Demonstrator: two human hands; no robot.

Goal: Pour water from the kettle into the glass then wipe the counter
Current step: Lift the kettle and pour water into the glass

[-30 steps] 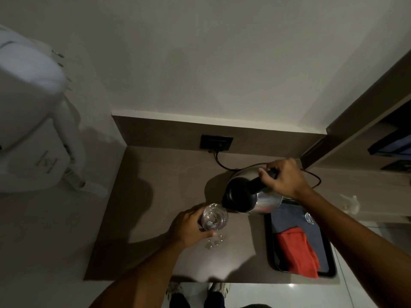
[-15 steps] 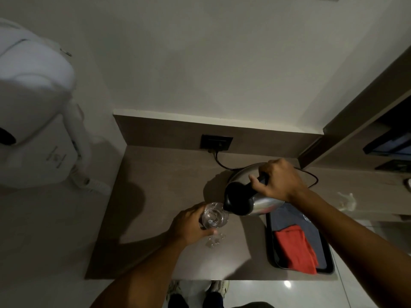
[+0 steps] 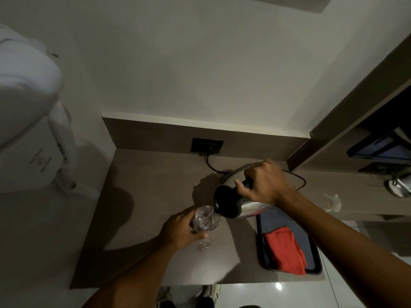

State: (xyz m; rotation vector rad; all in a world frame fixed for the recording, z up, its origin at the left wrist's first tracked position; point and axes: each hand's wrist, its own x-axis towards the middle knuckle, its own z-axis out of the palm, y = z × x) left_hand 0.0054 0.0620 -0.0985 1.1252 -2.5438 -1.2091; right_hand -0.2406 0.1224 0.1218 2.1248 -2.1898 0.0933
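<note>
Dim, grainy view; my arms throw soft shadows across the bench [image 3: 142, 196], a glare spot shines lower centre, edges bend.

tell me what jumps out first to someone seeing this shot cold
Mid-counter, the right hand tips a steel kettle by its black handle, a thin stream of water falling into a clear glass that the left hand steadies. To the right, a bright red cloth lies on a dark tray, the one strong colour in a dim scene.
</note>
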